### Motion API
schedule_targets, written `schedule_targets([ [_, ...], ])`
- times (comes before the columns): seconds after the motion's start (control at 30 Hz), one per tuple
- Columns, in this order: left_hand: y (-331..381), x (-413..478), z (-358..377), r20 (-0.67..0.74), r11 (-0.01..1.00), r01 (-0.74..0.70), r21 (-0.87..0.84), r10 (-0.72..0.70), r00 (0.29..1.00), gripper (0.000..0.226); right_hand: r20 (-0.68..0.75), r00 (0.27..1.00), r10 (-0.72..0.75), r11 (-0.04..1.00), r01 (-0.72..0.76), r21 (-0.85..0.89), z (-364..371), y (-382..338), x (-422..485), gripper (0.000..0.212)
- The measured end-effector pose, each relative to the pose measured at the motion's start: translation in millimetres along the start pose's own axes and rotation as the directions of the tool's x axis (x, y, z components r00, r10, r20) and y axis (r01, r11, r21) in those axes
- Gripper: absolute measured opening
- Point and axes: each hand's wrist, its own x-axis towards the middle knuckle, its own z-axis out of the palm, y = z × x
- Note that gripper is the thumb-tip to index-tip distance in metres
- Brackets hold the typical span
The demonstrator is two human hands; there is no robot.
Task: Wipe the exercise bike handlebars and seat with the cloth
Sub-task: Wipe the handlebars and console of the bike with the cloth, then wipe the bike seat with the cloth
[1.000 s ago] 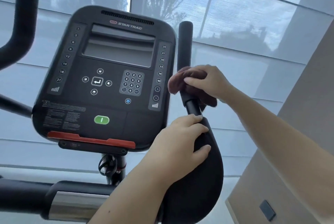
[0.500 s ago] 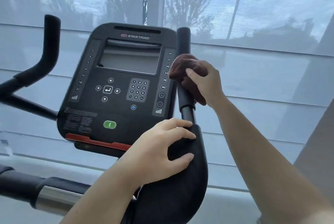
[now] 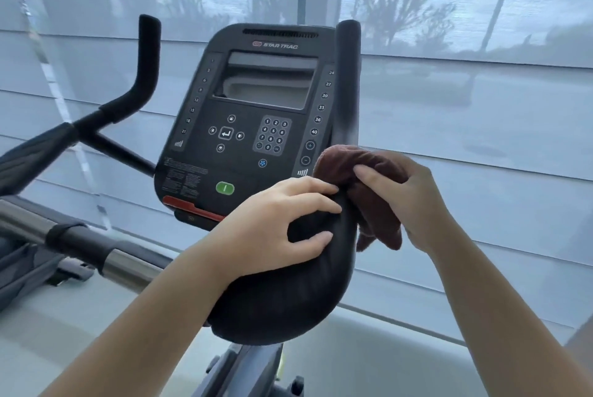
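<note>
The bike's right handlebar [image 3: 348, 82] rises as a black upright grip beside the console. At its base, my right hand [image 3: 414, 201] grips a dark brown cloth [image 3: 369, 172] wrapped round the bar. Just below, my left hand [image 3: 276, 223] curls its fingers over the top of the wide black padded arm rest [image 3: 288, 294]. The left handlebar [image 3: 144, 76] stands bare at the far left. No seat is in view.
The black console [image 3: 250, 120] with keypad and green button sits between the handlebars. A chrome and black bar [image 3: 80, 242] runs across the lower left. Behind everything hangs a translucent window blind [image 3: 481, 108]. Part of the bike frame [image 3: 244, 364] shows at the bottom.
My right hand has slid the cloth down the right handlebar, from near its upper part to its base. My left hand stays on the arm rest. The view has shifted right and down.
</note>
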Motion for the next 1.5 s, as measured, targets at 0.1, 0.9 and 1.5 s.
schedule_targets([
  [0.1,6.9,-8.7,0.2,-0.032,0.997,0.035,0.067,-0.033,0.999,0.029,0.074,0.995,-0.067,0.998,0.067,0.001,-2.1,-2.7,-20.9,0.011],
  [0.9,104.7,-125.3,46.6,-0.4,0.783,0.489,0.385,-0.336,0.853,0.031,0.12,0.972,-0.2,0.971,0.213,-0.106,7.3,-2.1,-111.6,0.036],
  [1.5,276.6,-409.0,91.6,-0.671,0.364,0.892,0.267,-0.594,0.443,0.021,0.628,0.76,-0.164,0.957,0.276,-0.084,76.0,-13.5,-388.2,0.035],
])
